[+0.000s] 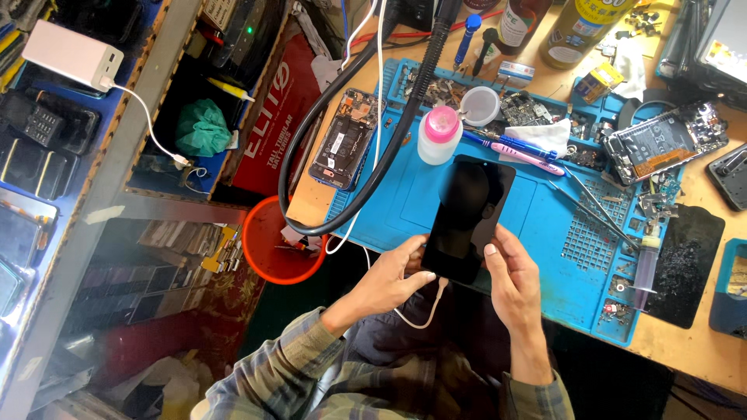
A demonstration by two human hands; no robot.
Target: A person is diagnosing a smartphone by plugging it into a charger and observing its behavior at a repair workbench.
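Head view. A black smartphone (pixel 469 218) is held between both hands above the blue work mat (pixel 537 225). The left hand (pixel 393 276) curls closed on its lower left edge; the right hand (pixel 512 276) closes on its lower right edge. A pink-capped bottle (pixel 438 136) stands just beyond the phone's far end.

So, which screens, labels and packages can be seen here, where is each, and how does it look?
Phone: held by left hand and right hand over the blue mat; dark, blank screen.
Bottle: top edge of bench; yellow with a label.
Brown bottle: beside it; white label.
Small box: top right of mat; yellow and blue.
Red sign: left of bench; pale lettering.
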